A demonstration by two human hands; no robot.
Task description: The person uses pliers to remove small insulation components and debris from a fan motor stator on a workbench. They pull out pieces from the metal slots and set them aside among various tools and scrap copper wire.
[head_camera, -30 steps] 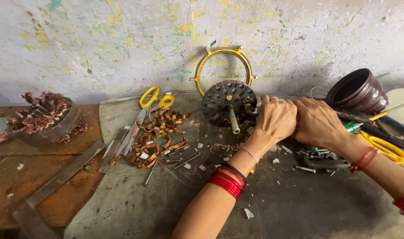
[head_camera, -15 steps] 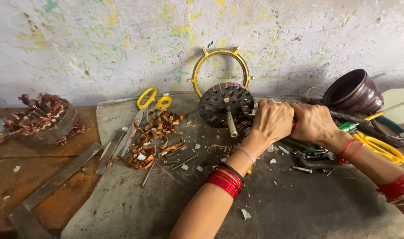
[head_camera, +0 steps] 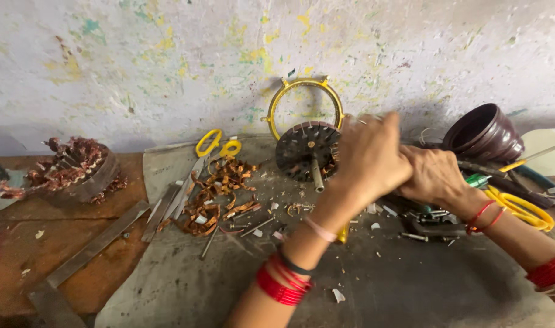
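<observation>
Both my hands clench together just right of the dark slotted stator (head_camera: 306, 152): left hand (head_camera: 368, 155) blurred, right hand (head_camera: 432, 176) gripping something hidden; I keep wrists steady.

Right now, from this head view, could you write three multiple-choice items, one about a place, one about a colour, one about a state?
1. Where does the yellow metal ring stand?
A. against the wall
B. flat on the floor
C. inside the brown bowl

2. What colour are the handles of the scissors beside the pile of copper strips?
A. blue
B. yellow
C. black

3. How are the left hand and right hand?
A. far apart
B. resting in the lap
C. pressed together beside the dark round slotted rotor

Key: 1 A, the ring leans upright on the painted wall; 2 B, both loops are yellow; 3 C, the hands meet next to the rotor.
</observation>
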